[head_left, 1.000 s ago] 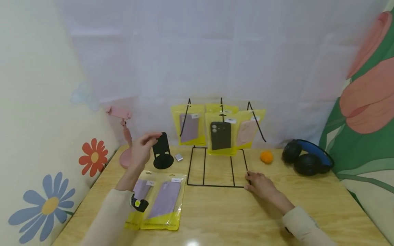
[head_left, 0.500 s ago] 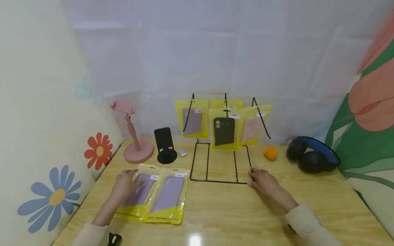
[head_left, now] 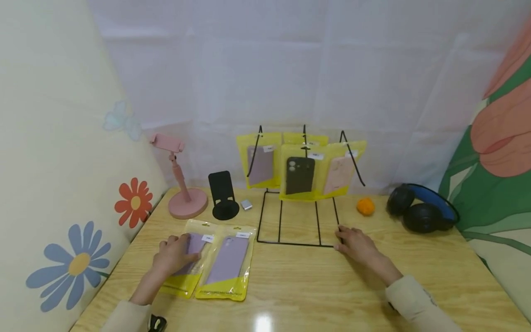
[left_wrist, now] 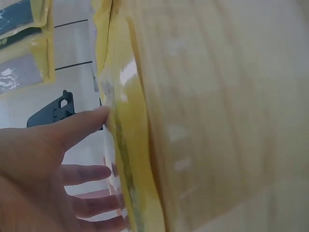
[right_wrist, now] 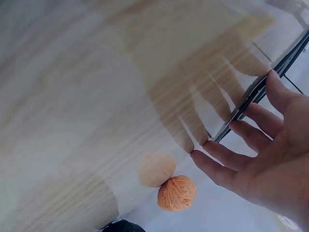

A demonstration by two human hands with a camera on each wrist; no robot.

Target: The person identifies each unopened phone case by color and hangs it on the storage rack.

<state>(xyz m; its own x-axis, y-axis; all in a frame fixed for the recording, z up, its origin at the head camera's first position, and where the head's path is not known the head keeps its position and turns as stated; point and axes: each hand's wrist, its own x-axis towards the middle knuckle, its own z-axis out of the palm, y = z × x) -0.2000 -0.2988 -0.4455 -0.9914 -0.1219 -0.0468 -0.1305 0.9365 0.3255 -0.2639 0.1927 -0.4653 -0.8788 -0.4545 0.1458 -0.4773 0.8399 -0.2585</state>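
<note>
In the head view, two flat yellow-and-clear packages with lilac phone cases lie side by side on the wooden table. My left hand [head_left: 172, 253] rests over the left phone case package [head_left: 181, 284], fingers spread and partly covering it. The left wrist view shows the thumb [left_wrist: 91, 121] touching the package. The right phone case package [head_left: 226, 260] lies beside it, untouched. My right hand [head_left: 356, 244] holds the front right corner of a black wire display rack [head_left: 290, 244], thumb and fingers at the wire. Several packaged phone cases hang on its hooks, including a black one [head_left: 300, 175].
Left of the rack stand a pink phone stand [head_left: 187, 203] and a black phone stand [head_left: 221, 186], with a small silvery block [head_left: 246, 204] nearby. An orange yarn ball [head_left: 365, 206] and black headphones [head_left: 421, 216] lie to the right. A white cloth [head_left: 265, 69] hangs behind.
My left hand has come down from in front of the black phone stand onto the left package, then shifted slightly right. The right hand stays at the rack's corner. The view has shifted a little.
</note>
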